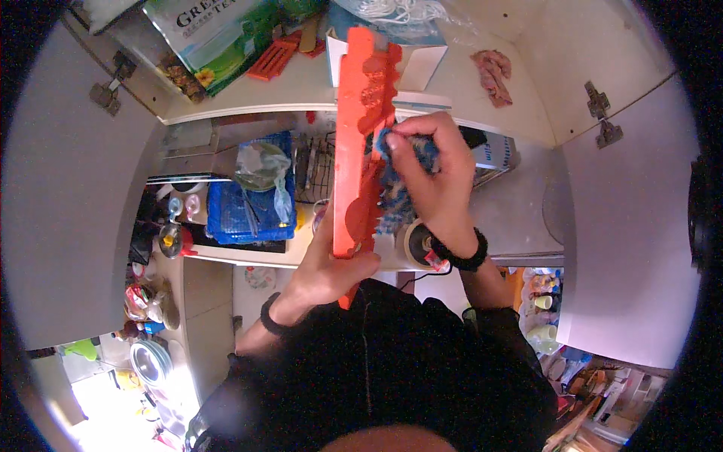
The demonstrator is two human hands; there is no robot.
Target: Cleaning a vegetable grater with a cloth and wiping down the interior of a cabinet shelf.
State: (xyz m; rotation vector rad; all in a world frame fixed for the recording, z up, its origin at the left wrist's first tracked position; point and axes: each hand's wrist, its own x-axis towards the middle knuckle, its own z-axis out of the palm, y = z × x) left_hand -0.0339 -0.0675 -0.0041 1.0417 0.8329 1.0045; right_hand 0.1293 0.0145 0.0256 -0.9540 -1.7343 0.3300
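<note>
An orange plastic rack point(350, 164) with scalloped, notched edges stands lengthwise before me. My left hand point(322, 277) grips it near the lower end, the thumb across its right side. My right hand point(443, 169) pinches a bunched tip of a blue patterned cloth point(398, 195) against the middle of the rack's right side. The rest of the cloth hangs below and behind the right fingers, its far part hidden by that hand. Behind the rack's upper end sits a white open carton point(426, 65) on the cabinet shelf point(226, 110).
Cabinet doors stand open at left point(79, 214) and right point(621, 237). On the shelf are a green tea bag point(209, 39), orange slotted pieces point(274, 56) and a crumpled pink rag point(494, 76). Below, a blue basket point(217, 217) holds a plastic-covered bowl point(260, 164).
</note>
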